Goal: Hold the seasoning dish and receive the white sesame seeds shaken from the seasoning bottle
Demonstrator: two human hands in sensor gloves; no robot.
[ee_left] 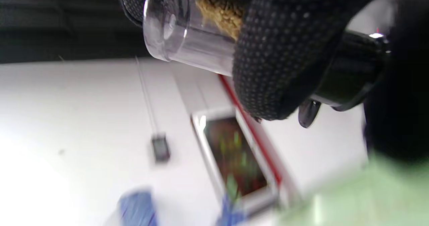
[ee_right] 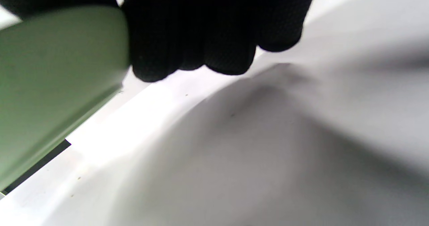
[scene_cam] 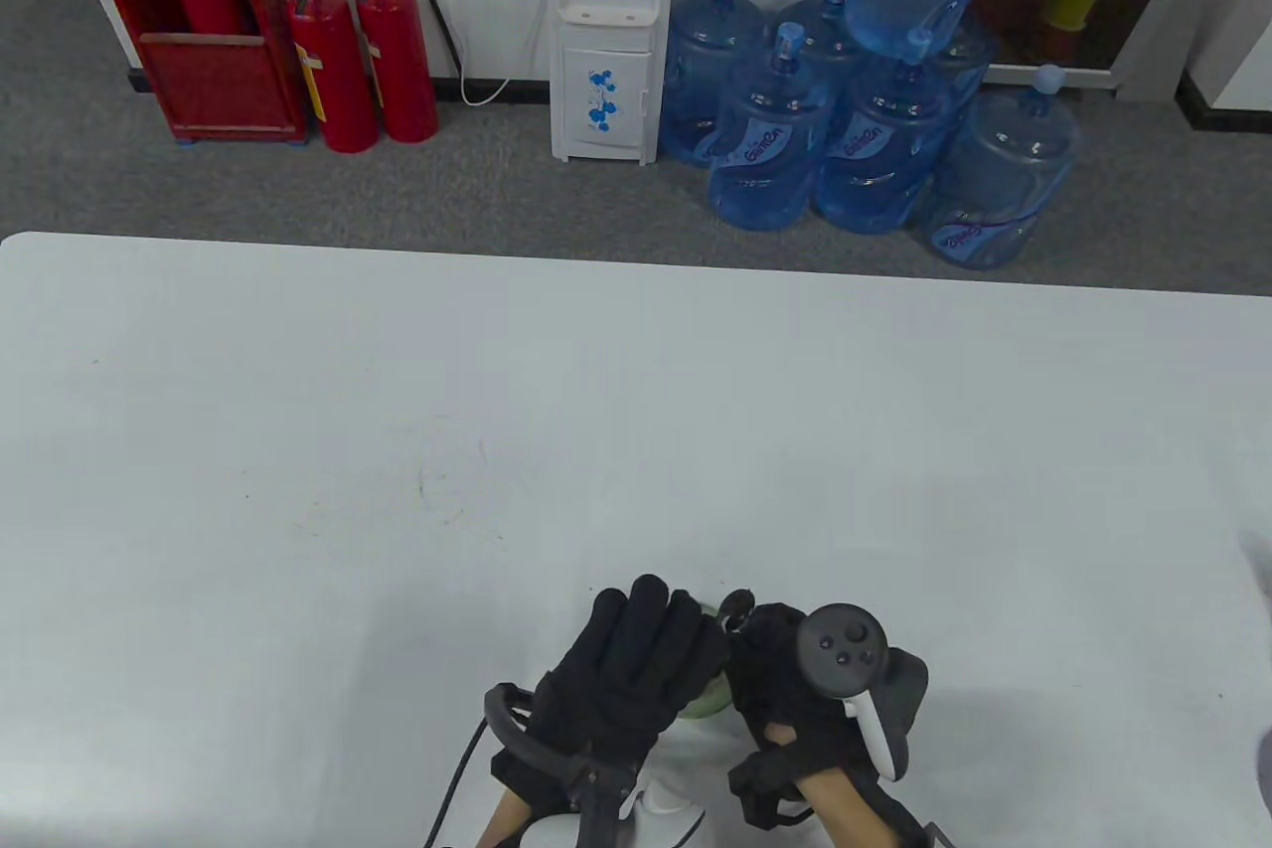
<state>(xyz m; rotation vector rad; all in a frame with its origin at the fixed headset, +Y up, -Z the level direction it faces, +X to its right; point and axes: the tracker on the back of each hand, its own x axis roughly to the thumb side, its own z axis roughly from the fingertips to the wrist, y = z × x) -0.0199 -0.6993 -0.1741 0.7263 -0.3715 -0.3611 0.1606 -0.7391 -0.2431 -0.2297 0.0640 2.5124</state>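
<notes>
My left hand grips a clear seasoning bottle with pale seeds inside and a black cap, held tilted on its side. In the left wrist view my gloved fingers wrap its middle. My right hand holds a pale green seasoning dish just beside the left hand, near the table's front edge. The dish shows in the right wrist view, with my fingers curled at its rim, and blurred in the left wrist view below the cap. Most of the dish and the bottle is hidden in the table view.
The white table stretches ahead of both hands. Beyond its far edge, on the floor, stand blue water jugs, a water dispenser and red fire extinguishers.
</notes>
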